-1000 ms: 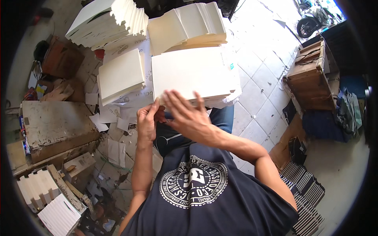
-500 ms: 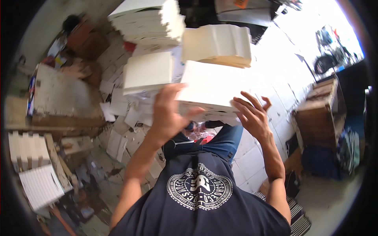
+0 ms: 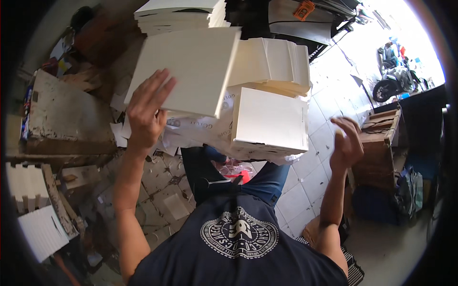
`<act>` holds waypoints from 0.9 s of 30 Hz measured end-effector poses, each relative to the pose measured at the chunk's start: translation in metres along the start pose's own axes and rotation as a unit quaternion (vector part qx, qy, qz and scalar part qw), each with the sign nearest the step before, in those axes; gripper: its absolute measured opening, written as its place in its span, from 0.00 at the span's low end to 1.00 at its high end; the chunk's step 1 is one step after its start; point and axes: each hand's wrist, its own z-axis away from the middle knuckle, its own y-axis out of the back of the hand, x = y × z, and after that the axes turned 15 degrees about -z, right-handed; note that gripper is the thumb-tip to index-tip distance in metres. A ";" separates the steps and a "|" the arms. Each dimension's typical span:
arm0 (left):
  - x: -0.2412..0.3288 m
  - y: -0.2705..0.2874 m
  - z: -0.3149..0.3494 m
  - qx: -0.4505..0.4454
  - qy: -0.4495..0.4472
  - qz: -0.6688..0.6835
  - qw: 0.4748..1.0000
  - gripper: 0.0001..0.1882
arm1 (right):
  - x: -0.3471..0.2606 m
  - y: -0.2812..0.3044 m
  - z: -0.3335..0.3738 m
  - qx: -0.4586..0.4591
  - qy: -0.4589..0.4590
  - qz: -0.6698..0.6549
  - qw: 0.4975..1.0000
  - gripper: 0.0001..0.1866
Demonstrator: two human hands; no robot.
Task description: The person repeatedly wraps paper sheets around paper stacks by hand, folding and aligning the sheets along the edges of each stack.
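My left hand [image 3: 147, 109] grips the near left edge of a flat stack of cream paper [image 3: 188, 69], fingers spread on top and thumb at the near edge. That stack is tilted, above the left part of the work surface, and hides what lies under it. To its right sits a squared pile of cream paper [image 3: 269, 117] with dark marks along its near edge. My right hand [image 3: 347, 143] hangs in the air to the right of this pile, empty, fingers loosely bent and apart from everything.
Behind stand fanned paper bundles [image 3: 274, 62] and a tall paper pile [image 3: 179, 14]. Printed wrapping sheet [image 3: 200, 126] covers the work surface. A wooden cabinet [image 3: 71, 114] is at left, a wooden crate [image 3: 377, 148] at right. A motorcycle [image 3: 396, 81] stands far right; scraps litter the tiled floor.
Both hands have parted from the middle pile. The left moved left and now holds a paper stack over the left side; the right moved out to the right, empty.
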 end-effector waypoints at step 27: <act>0.154 0.082 -0.011 0.076 -0.025 0.241 0.967 0.17 | -0.084 -0.025 -0.075 -0.070 0.072 0.019 0.995 0.03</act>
